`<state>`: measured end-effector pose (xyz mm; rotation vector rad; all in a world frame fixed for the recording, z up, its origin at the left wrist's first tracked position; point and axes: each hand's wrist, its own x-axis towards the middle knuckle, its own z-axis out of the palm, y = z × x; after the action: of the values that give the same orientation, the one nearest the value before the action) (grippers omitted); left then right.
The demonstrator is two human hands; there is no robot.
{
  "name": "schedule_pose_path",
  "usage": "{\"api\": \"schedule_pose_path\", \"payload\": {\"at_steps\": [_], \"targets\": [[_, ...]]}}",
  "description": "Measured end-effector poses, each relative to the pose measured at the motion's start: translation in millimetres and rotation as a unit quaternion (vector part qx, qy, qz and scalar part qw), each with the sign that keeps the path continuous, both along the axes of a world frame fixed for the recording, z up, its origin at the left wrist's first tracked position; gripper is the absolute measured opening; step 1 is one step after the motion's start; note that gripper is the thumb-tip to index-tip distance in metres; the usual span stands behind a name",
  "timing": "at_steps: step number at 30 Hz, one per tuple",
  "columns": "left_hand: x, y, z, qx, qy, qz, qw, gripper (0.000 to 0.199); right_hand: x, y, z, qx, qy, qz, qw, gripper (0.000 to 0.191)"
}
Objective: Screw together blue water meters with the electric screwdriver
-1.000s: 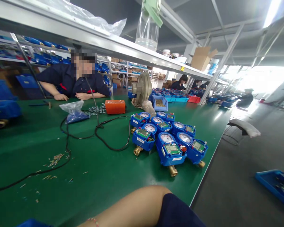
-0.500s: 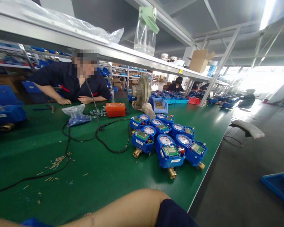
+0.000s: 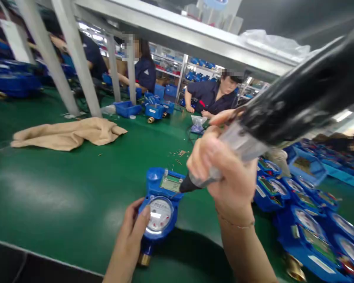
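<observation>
A blue water meter point(image 3: 172, 212) with a round white dial and an exposed green circuit board lies on the green bench in front of me. My left hand point(image 3: 131, 228) grips its left side, thumb by the dial. Wrapped around a large black electric screwdriver point(image 3: 297, 94) is my right hand point(image 3: 224, 161). The screwdriver slants down to the left, and its dark tip is at the meter between the display and the dial. Whether the bit touches a screw is too small to tell. A brass fitting point(image 3: 144, 259) sticks out at the meter's near end.
Several open blue meters point(image 3: 306, 228) crowd the bench on the right. Tan cloth point(image 3: 70, 133) lies at the left, near metal shelf posts point(image 3: 79, 59). Small loose bits point(image 3: 181, 153) are scattered beyond the meter. A co-worker point(image 3: 208, 94) leans on the far side.
My view has swung left. Before, only a forearm crossed the bottom edge; now both hands show, the right with the electric screwdriver at the meter, the left gripping the meter.
</observation>
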<state>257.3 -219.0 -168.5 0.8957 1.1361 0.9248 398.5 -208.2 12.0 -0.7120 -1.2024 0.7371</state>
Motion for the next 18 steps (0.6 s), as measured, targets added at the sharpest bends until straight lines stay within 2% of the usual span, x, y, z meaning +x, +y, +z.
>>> {"api": "schedule_pose_path", "payload": {"at_steps": [2, 4, 7, 11, 14, 18], "targets": [[2, 0, 2.9, 0.0, -0.025, 0.0, 1.0, 0.06, -9, 8, 9.5, 0.027, 0.002, -0.008, 1.0, 0.023], [5, -1, 6.7, 0.014, -0.037, 0.001, 0.999, 0.058, -21, 16, 8.3, 0.02, -0.009, 0.001, 1.0, 0.023], [6, -2, 7.1, 0.038, -0.047, 0.001, 0.998, 0.055, -37, 31, -8.7, -0.012, -0.023, 0.038, 0.999, 0.023], [4, 1, 0.7, 0.066, -0.053, -0.009, 0.996, 0.055, -48, 45, -37.9, -0.054, -0.036, 0.048, 0.997, 0.022], [5, 1, -0.2, 0.091, -0.042, 0.01, 0.995, 0.05, -55, 46, -52.5, -0.115, -0.087, 0.014, 0.989, 0.026], [14, -2, -3.2, 0.104, 0.0, 0.018, 0.994, 0.059, -65, 40, -57.5, -0.152, -0.115, -0.102, 0.976, 0.028]]}}
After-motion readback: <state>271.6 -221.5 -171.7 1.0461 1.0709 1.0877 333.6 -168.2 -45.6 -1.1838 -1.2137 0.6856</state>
